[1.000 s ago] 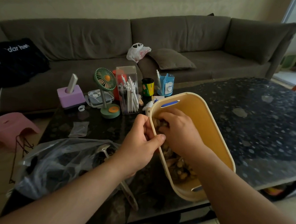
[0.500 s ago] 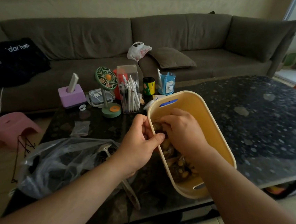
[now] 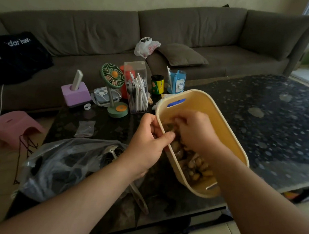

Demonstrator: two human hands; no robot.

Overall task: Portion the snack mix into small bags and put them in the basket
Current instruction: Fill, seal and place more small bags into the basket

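Note:
A yellow basket [image 3: 217, 119] sits tilted on the dark table, with filled small bags of snack mix [image 3: 198, 164] piled in its near end. My left hand [image 3: 147, 142] grips the basket's left rim, thumb inside and fingers outside. My right hand [image 3: 195, 134] is inside the basket, its fingers curled on a small bag that is mostly hidden beneath them. A large clear plastic bag [image 3: 66, 161] of snack mix lies to the left, and a scoop's handle [image 3: 138, 196] sticks out of it. One empty small bag [image 3: 85, 129] lies flat beyond it.
Behind the basket stand a green desk fan [image 3: 114, 77], a clear pen box [image 3: 137, 88], a purple block [image 3: 75, 92], a can [image 3: 157, 84] and a blue holder [image 3: 178, 81]. A pink stool [image 3: 15, 126] is on the floor at left. The table [image 3: 272, 118] stretches right.
My right hand has shifted slightly toward the basket's far end. My left hand keeps its grip on the rim, and the basket has barely moved.

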